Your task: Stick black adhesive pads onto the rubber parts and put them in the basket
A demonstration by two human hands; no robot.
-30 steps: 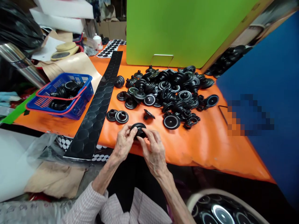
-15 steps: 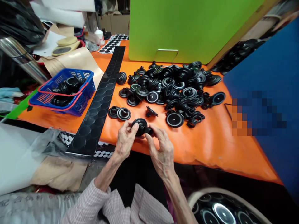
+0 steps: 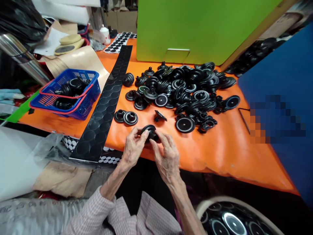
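Between thumb and fingers, my left hand (image 3: 133,147) grips a black round stepped disc part (image 3: 148,131), tilted just above the table's front edge. My right hand (image 3: 167,155) closes on the right side of it, thumb below and fingers above. A small black piece pinched there is pressed against the disc part and mostly hidden by the fingers. Just beyond my hands, a single black disc part (image 3: 160,116) lies tipped on its side. Two more disc parts (image 3: 130,117) rest together to the left, hubs up.
A heap of black disc parts (image 3: 181,86) covers the orange table's (image 3: 210,150) middle, before a green board (image 3: 195,29). Left are a black strip of round stickers (image 3: 102,107) and a blue basket (image 3: 90,98) with black parts. A round tub (image 3: 202,207) of discs stands lower right.
My right hand has brought the small black piece from beside the disc part up against it. My left hand keeps its grip. The view has shifted slightly.
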